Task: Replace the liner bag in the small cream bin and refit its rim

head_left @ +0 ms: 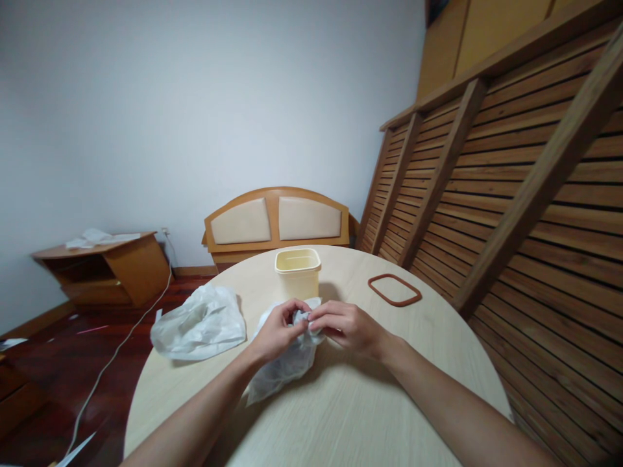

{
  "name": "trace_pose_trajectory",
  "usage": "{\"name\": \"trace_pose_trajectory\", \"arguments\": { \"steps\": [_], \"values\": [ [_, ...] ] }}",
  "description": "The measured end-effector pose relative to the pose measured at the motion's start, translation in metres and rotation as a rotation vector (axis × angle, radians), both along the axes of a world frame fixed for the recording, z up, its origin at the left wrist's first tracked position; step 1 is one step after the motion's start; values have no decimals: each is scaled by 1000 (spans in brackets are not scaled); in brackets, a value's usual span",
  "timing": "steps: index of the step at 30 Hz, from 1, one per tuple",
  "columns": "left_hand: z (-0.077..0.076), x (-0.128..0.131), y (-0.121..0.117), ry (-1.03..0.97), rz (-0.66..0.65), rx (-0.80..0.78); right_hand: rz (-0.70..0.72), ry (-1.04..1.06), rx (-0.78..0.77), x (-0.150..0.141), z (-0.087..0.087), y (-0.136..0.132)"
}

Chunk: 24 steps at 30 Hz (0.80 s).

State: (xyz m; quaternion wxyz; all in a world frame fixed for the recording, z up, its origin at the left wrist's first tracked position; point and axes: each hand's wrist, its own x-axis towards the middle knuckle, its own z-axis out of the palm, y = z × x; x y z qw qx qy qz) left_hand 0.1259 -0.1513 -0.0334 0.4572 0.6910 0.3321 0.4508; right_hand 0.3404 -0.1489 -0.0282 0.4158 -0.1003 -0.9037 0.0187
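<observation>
Pinching a bunched plastic bag [287,368]

Left hand [278,332] and right hand [349,324] are together, fingertips gripping it just before the cream tub [298,283]. Gathering it seems the step; the next move likely calls for steady, two-handed finger control.

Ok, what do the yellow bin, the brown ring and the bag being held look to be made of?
Yellow bin: probably smooth plastic, given its thin moulded rim and soft sheen.
Brown ring: matte and evenly coloured, perhaps plastic or rubber; I can't tell which.
Held bag: likely thin plastic film, being crinkled and translucent.
</observation>
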Motion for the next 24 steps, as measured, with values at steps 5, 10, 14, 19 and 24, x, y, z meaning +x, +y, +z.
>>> {"name": "trace_pose_trajectory", "arguments": {
  "steps": [5, 10, 14, 19, 24],
  "values": [
    [3, 0, 0, -41, -49, -57, -21, 23, -27, 4, 0, 3],
    [-8, 6, 5, -147, 49, -78, -9, 23, -155, 4, -2, 1],
    [-12, 10, 5, -153, 90, -95, -30, 75, -272, 1, -3, -1],
    [-6, 10, -1, -87, 50, -87, -46, 170, -344, -1, -2, -2],
    [1, 9, -9, -11, -22, -17, -130, 234, -413, -5, 1, -5]
  ]
}}
